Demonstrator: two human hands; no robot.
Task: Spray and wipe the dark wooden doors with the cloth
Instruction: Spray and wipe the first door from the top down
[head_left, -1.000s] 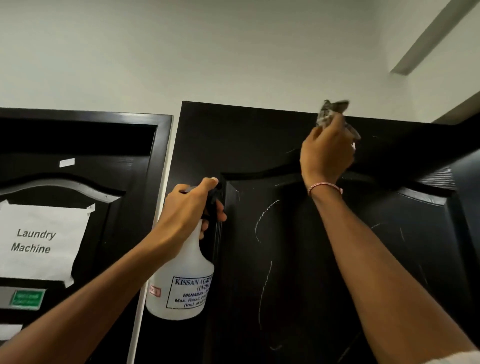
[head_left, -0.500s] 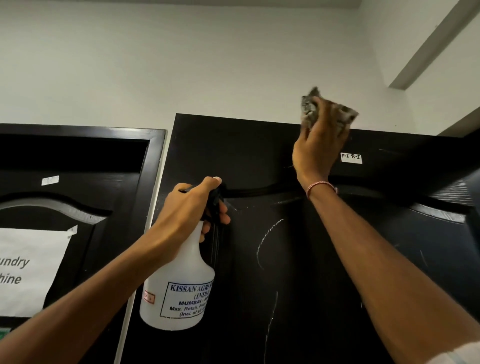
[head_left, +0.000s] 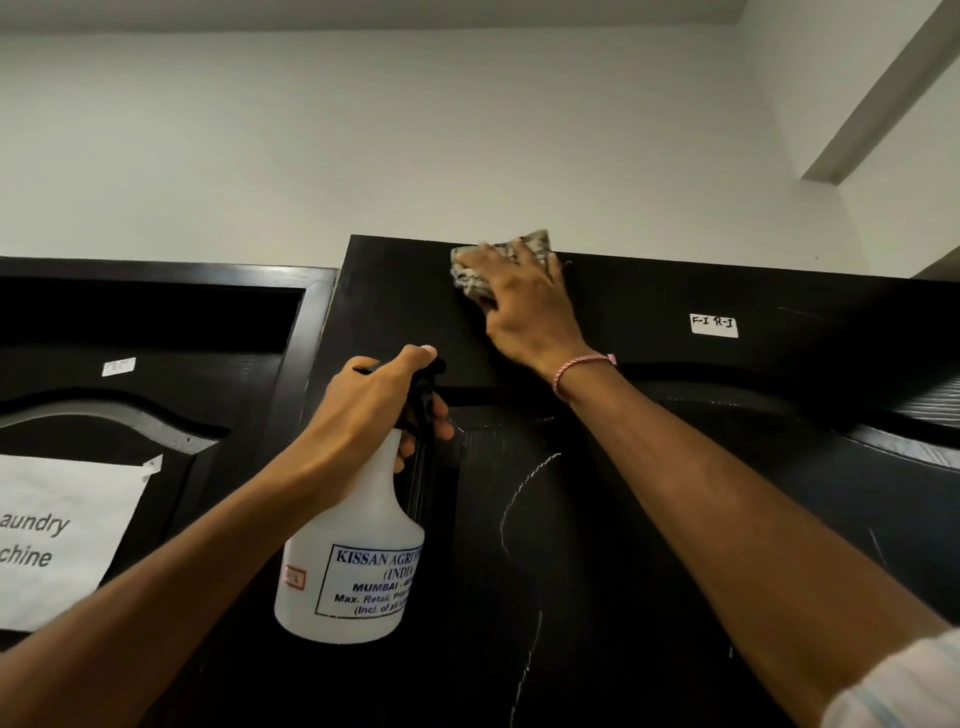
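Head view: right hand (head_left: 524, 312) presses cloth (head_left: 470, 273) flat against door (head_left: 675, 519) top, now further left; left hand (head_left: 363, 415) grips spray bottle (head_left: 358, 561).

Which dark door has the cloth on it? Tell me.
The right door, bearing the F-I R-I label, cloth at its top edge; the left door bears a laundry sign.

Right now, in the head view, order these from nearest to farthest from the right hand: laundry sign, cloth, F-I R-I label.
1. cloth, under the right hand, at the door top edge.
2. F-I R-I label, to its right on the same door.
3. laundry sign, far left, on the other door.
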